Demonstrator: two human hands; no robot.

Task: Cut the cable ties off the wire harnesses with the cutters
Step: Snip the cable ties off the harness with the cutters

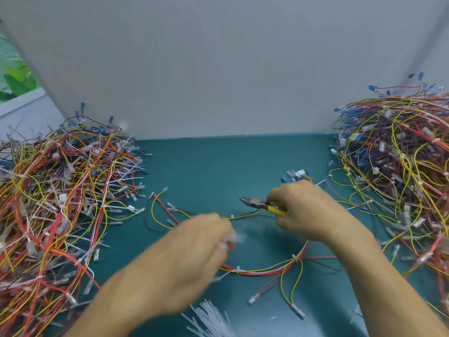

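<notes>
Cable ties (295,258), small white plastic ones, still bind the wire harness (267,268) of red, yellow and white wires that lies on the teal table mat (213,171) between the person's two forearms; a second white tie (238,269) sits further left on the same bundle, and a third small one (232,216) clips the thin yellow and black strand stretched between the hands.

From the head camera, the right hand (306,210) is closed around the yellow handles of the steel-nosed cutters (261,205), whose jaws point left and hover just above that strand, their tips together as far as can be seen. The left hand (201,242) is blurred; it is curled into a loose fist with something pale and white at its fingertips, and the strand runs into it, though the exact grip cannot be made out.

A large tangled heap of harnesses (56,203) in red, yellow and white fills the left side of the mat, bristling with white tie ends. Another dense heap (398,166), with many blue connectors, fills the right side. A loose pile of cut white tie pieces (209,317) lies at the near edge, between the arms. A plain grey wall (218,69) stands behind the mat.
</notes>
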